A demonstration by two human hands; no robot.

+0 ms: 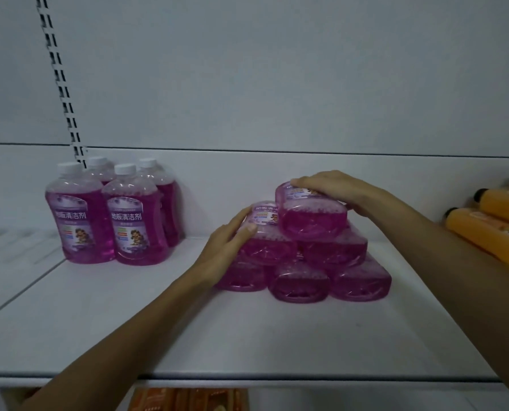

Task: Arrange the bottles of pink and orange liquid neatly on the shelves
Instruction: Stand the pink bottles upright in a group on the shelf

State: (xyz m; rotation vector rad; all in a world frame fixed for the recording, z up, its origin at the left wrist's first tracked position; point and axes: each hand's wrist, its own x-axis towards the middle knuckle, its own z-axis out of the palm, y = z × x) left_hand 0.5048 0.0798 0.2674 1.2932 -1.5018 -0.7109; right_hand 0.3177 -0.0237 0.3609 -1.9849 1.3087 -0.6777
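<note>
Fingers (306, 181) of my right hand (336, 188) lie close together and curve over the top bottle (309, 218), palm down on its upper side, the tips reaching its far left edge. My left hand (226, 244) grips the second-row bottle (265, 247) at about eight o'clock from the top one: the thumb presses its near face, and the other fingers wrap its left side.

Both bottles belong to a pile of pink bottles (300, 280) lying on their sides with their bases toward me, three below, two above, one on top, in the middle of the white shelf (247, 330). Their labels show only partly and I cannot read them.

At nine o'clock from the pile, well apart, four upright pink bottles (134, 221) with white caps stand in two rows against the back panel. The front two labels read 地板清洁剂 in white on purple, with a small cartoon figure below.

At three o'clock, orange bottles (490, 226) with dark caps lie on their sides; their writing is too blurred to read.
</note>
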